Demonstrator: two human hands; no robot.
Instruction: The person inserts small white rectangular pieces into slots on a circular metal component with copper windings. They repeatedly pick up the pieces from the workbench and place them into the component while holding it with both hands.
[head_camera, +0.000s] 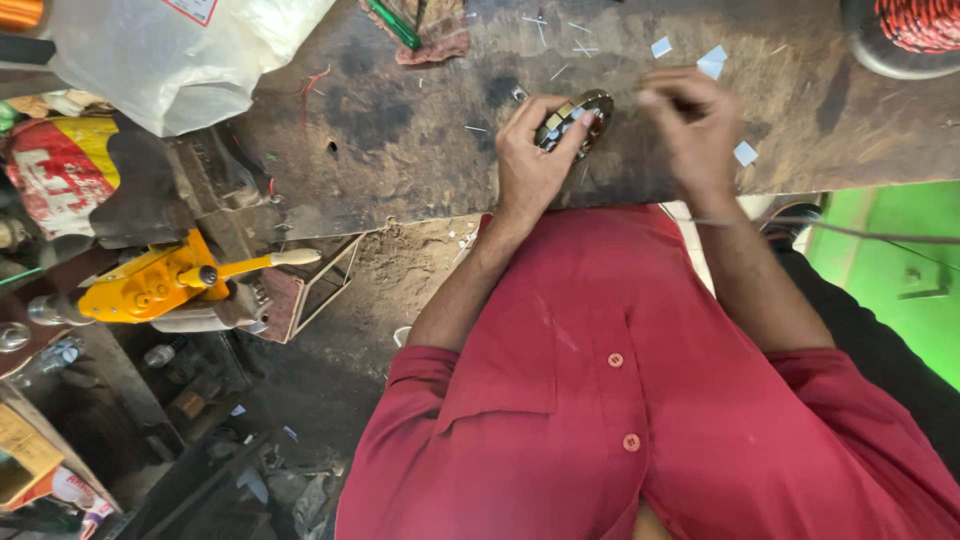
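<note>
Head view: my left hand (528, 165) clamps the round metal stator (572, 120) at the surface's (400, 140) near edge; my right hand (692, 125) pinches closed beside it, content unclear. Work seems midway.

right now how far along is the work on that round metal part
Done: paper bits lie cut on the bench. In hand: the left hand grips the round metal part while the right hand pinches something small beside it. What is left cannot be told; the part's slots are hidden.
</note>
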